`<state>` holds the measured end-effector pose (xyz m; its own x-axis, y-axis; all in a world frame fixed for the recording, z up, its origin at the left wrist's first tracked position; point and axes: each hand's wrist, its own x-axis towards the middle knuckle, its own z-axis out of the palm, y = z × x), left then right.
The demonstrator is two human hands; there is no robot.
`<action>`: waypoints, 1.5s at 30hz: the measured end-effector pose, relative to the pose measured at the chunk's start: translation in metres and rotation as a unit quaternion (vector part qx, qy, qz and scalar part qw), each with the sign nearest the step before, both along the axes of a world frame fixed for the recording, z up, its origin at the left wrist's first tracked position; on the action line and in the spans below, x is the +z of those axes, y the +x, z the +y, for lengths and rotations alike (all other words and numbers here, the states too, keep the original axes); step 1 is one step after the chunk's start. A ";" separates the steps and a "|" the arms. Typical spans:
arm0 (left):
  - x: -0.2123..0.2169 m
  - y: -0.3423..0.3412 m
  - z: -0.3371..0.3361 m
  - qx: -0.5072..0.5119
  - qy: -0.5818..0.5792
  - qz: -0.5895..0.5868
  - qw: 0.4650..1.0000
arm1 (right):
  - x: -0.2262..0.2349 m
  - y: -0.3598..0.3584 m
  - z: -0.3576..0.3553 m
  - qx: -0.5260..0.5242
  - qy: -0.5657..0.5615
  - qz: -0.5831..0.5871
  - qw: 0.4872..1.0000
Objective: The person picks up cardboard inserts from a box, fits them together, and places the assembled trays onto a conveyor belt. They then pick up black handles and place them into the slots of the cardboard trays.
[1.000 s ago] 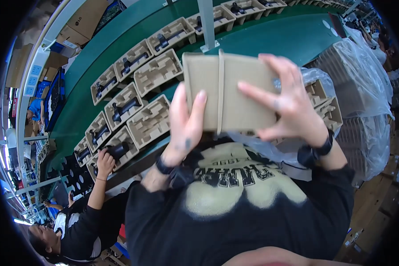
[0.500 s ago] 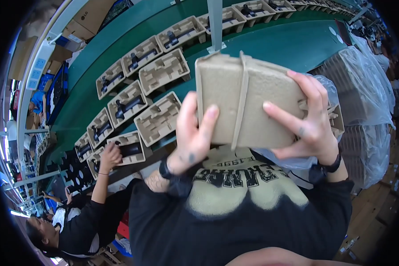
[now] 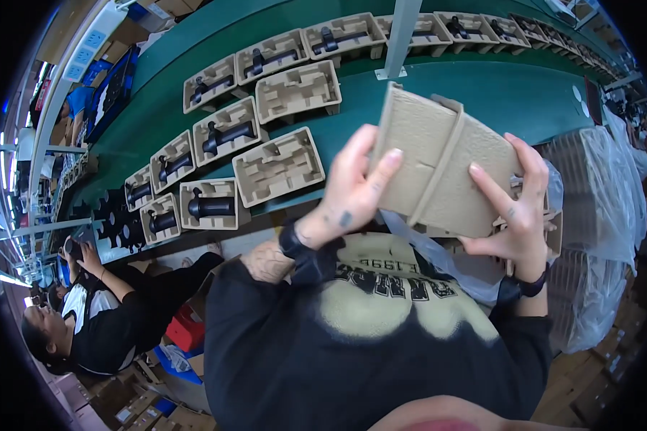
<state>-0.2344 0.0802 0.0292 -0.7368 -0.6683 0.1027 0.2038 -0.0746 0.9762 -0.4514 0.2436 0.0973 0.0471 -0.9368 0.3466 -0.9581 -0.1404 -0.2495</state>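
Raised in front of my chest is a brown moulded pulp tray point(image 3: 438, 161), tilted, its smooth outer side showing and a raised ridge running across it. My left hand point(image 3: 356, 188) grips its left edge, thumb on the face and fingers behind. My right hand point(image 3: 516, 215) clasps the right part with its fingers spread over the face. Whether this is one tray or several nested together, I cannot tell. Beyond my left hand on the green bench stand two trays without parts, a nearer pulp tray point(image 3: 279, 169) and a farther pulp tray point(image 3: 298, 93).
More pulp trays holding black handle-like parts point(image 3: 226, 136) line the green bench point(image 3: 474, 93). A metal post point(image 3: 401, 43) rises from it. Tall tray stacks in clear plastic point(image 3: 597, 194) stand at my right. At left, a co-worker point(image 3: 97, 309) holds a dark round thing.
The held tray has turned clockwise and looks smaller, still in both hands. The view has shifted, so the bench trays sit farther right. The co-worker's hand has left the near trays.
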 end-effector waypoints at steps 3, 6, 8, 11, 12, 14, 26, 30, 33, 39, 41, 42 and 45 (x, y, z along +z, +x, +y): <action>-0.004 -0.009 -0.016 -0.043 0.088 -0.022 0.995 | -0.004 -0.017 -0.018 0.027 0.020 0.027 0.999; -0.006 -0.026 -0.004 0.080 0.015 0.025 0.996 | 0.006 0.000 -0.031 -0.006 -0.029 0.016 0.999; -0.004 -0.013 -0.010 0.038 0.021 0.015 0.999 | 0.013 -0.016 -0.023 0.015 -0.005 0.022 1.000; 0.000 0.004 -0.019 -0.036 0.034 -0.028 0.998 | 0.011 -0.021 -0.017 0.069 0.046 0.011 0.997; -0.002 -0.010 -0.017 -0.018 0.028 -0.010 0.999 | 0.007 -0.023 -0.024 0.057 0.022 0.015 0.998; -0.006 -0.032 -0.015 0.020 0.018 0.027 0.999 | 0.000 -0.028 -0.034 0.034 -0.025 0.026 0.999; -0.015 -0.026 -0.033 -0.002 0.118 0.075 0.990 | -0.126 -0.071 0.067 -0.168 -0.236 -0.178 0.940; -0.008 -0.045 -0.004 0.083 -0.065 0.062 0.992 | -0.014 -0.031 -0.024 0.059 -0.116 0.059 0.990; -0.009 -0.035 -0.001 0.020 -0.043 0.044 0.998 | -0.003 -0.033 -0.025 0.007 -0.013 0.110 0.994; -0.037 -0.052 0.008 -0.056 0.007 0.041 0.998 | -0.014 -0.028 -0.033 0.015 0.116 0.075 0.990; -0.028 -0.050 -0.001 -0.058 0.031 -0.052 0.996 | -0.025 -0.028 -0.030 0.029 0.124 0.047 0.991; -0.024 -0.057 -0.014 -0.060 0.039 -0.091 0.993 | -0.028 -0.034 -0.035 0.033 0.128 0.041 0.990; -0.035 -0.069 -0.049 0.018 -0.083 -0.113 0.990 | -0.038 -0.019 -0.047 0.039 0.058 0.076 0.995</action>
<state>-0.3029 0.0314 -0.0055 -0.7300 -0.6816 0.0490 -0.0217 0.0948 0.9953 -0.4706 0.1966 0.0591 0.1649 -0.9615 0.2199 -0.9732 -0.1949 -0.1221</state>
